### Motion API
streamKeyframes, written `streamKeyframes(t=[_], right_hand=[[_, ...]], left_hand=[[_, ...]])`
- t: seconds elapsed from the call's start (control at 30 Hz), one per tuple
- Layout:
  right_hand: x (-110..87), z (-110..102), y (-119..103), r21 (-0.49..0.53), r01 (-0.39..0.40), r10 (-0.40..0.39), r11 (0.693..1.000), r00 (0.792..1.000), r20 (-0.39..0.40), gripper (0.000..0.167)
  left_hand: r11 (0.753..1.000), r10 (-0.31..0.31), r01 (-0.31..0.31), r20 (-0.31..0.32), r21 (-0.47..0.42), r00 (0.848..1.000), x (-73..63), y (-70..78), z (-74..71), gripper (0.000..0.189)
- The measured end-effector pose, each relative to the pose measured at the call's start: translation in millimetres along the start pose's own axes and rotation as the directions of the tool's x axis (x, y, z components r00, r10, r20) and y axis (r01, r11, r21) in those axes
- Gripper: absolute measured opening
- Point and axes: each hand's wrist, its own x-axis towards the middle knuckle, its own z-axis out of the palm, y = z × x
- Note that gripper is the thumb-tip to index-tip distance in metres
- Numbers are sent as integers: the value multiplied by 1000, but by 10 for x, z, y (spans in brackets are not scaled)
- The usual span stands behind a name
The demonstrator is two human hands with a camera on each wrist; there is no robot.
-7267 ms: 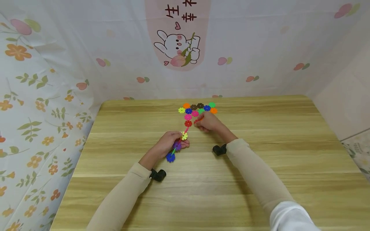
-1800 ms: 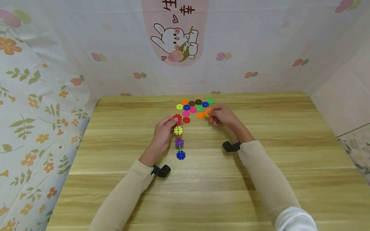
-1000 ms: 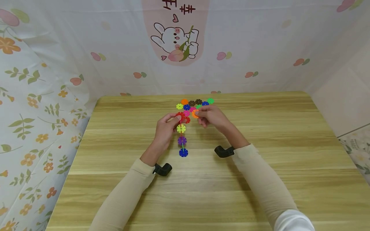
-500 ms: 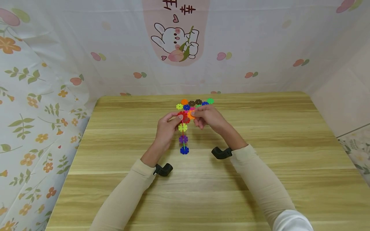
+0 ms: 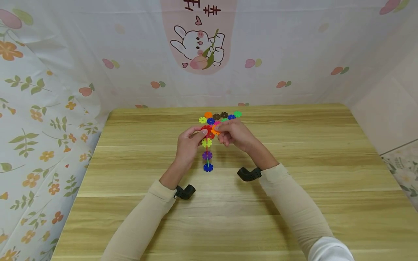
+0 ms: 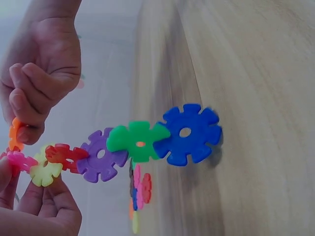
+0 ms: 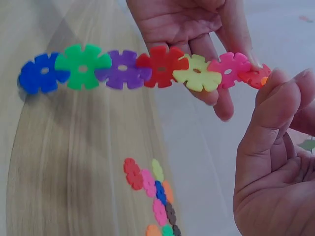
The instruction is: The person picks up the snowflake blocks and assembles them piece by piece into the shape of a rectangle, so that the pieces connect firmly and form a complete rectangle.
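Note:
A chain of interlocked notched snowflake discs runs down from my left hand (image 5: pixel 188 145): red, pink, yellow (image 5: pixel 207 143), red, purple (image 5: pixel 207 155), green (image 7: pixel 82 67) and blue (image 5: pixel 208 167). The left hand pinches the red disc (image 5: pixel 206 129) at the top end between thumb and fingers. My right hand (image 5: pixel 236 134) pinches an orange disc (image 5: pixel 215 130) by its edge, right against that red disc. In the right wrist view the right fingertips hide most of the orange disc. The chain's blue end hangs toward me, low over the table.
Loose discs lie in a cluster at the back of the wooden table (image 5: pixel 294 145), among them yellow (image 5: pixel 203 120), orange (image 5: pixel 208 114), brown (image 5: pixel 217 116) and green (image 5: pixel 237 114). A white printed curtain (image 5: pixel 130 54) hangs behind. Each wrist carries a black camera mount (image 5: pixel 249 174).
A red disc has joined the chain's top end. My right hand picked an orange disc from the cluster's right side and brought it left to that red disc. The left hand shifted slightly right.

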Motion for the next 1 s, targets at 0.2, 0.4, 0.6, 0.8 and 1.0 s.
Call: streamKeyframes(t=[0.2, 0.4, 0.6, 0.8, 1.0], right_hand=[[-21, 20, -46, 37, -11, 11, 999, 1000, 16, 32], [-36, 53, -68, 73, -28, 27, 997, 1000, 3, 26], [-39, 76, -66, 94, -37, 38, 995, 999, -7, 25], [-9, 16, -38, 43, -62, 62, 997, 998, 9, 27], [30, -99, -8, -26, -90, 89, 996, 995, -40, 30]], left_hand=[[998, 43, -43, -14, 47, 999, -19, 28, 18, 21], [996, 80, -80, -4, 40, 997, -1, 39, 33, 19], [993, 118, -118, 9, 26, 993, 11, 30, 37, 17], [994, 97, -99, 40, 46, 994, 23, 38, 2, 18], [1000, 5, -5, 19, -1, 1000, 60, -7, -34, 20]])
